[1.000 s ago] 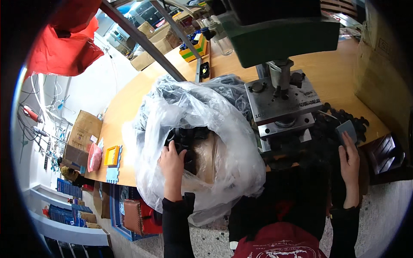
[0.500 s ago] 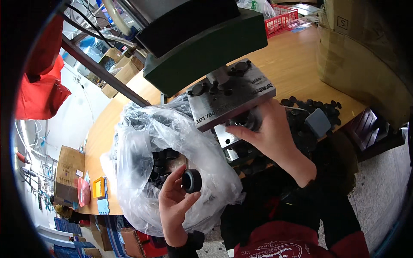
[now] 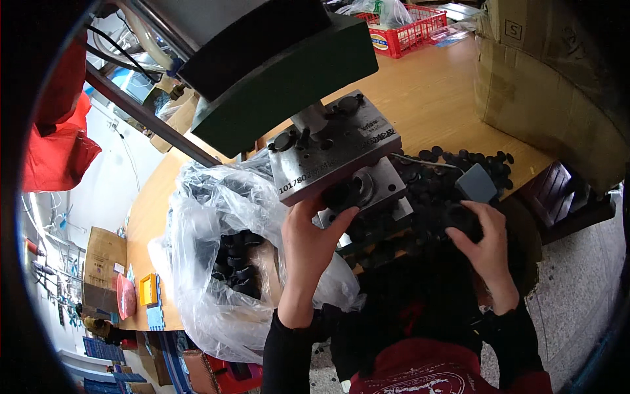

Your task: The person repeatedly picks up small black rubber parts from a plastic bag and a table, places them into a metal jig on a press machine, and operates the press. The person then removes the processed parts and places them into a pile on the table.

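Note:
A steel press die has an upper block [image 3: 338,154] and a lower block [image 3: 394,184] with a round seat. My left hand [image 3: 312,240] reaches into the gap between them, thumb and fingers closed around a black rubber ring [image 3: 351,192] beside the seat. Its fingertips are partly hidden under the upper block. To the right, my right hand [image 3: 485,243] grips a dark round piece [image 3: 462,220] between thumb and fingers, just in front of a grey block [image 3: 476,184]. Against the dark clothing, that piece's outline is hard to see.
Many small black discs [image 3: 485,161] lie heaped right of the die. A clear plastic bag [image 3: 210,295] with black rubber parts [image 3: 237,262] stands on the left. The green press head [image 3: 289,85] hangs above. A cardboard box [image 3: 531,98] and red basket [image 3: 407,36] are farther back.
My left hand has carried the black ring from over the bag to the die. My right hand has left the die, moved right and down, and now holds a dark round piece.

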A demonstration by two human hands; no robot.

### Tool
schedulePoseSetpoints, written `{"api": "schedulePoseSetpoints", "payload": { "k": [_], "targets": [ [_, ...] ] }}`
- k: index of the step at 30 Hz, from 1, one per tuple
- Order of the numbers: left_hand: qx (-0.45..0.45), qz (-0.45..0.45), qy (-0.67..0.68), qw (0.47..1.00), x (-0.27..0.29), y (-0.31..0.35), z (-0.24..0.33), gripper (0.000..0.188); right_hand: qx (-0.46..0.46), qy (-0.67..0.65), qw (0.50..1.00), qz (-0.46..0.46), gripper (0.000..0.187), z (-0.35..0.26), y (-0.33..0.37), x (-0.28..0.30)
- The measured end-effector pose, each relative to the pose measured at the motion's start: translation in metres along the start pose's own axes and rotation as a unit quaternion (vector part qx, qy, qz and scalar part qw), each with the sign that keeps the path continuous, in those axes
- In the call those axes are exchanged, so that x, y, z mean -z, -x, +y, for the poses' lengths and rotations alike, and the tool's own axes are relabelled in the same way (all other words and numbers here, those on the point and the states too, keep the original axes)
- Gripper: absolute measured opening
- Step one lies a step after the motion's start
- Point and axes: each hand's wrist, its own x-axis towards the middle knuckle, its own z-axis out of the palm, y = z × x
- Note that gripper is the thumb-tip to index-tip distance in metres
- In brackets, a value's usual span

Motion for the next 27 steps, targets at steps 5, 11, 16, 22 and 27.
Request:
{"api": "schedulePoseSetpoints", "payload": {
  "k": [5, 11, 16, 22, 27],
  "targets": [
    [0.005, -0.05, -0.039, 0.998, -0.006, -0.026, 0.007, 0.051, -0.166, 0.179, 0.969, -0.025, 0.069, 0.137, 0.075, 0.044],
    [-0.049, 0.028, -0.211, 0.976, -0.021, -0.022, 0.018, 0.046, -0.159, 0.126, 0.978, -0.043, 0.056, 0.134, 0.05, 0.045],
    [-0.039, 0.007, -0.084, 0.996, -0.011, -0.02, 0.009, 0.04, -0.064, 0.084, 0.994, -0.041, 0.047, 0.068, -0.009, 0.008],
    [-0.026, -0.003, -0.144, 0.989, -0.014, -0.022, 0.007, 0.035, -0.026, 0.077, 0.997, -0.011, 0.042, 0.058, -0.03, 0.004],
    [-0.022, 0.007, -0.12, 0.993, -0.018, -0.022, 0.014, 0.035, 0.001, 0.161, 0.986, -0.046, 0.043, 0.056, -0.048, 0.002]
  ]
}}
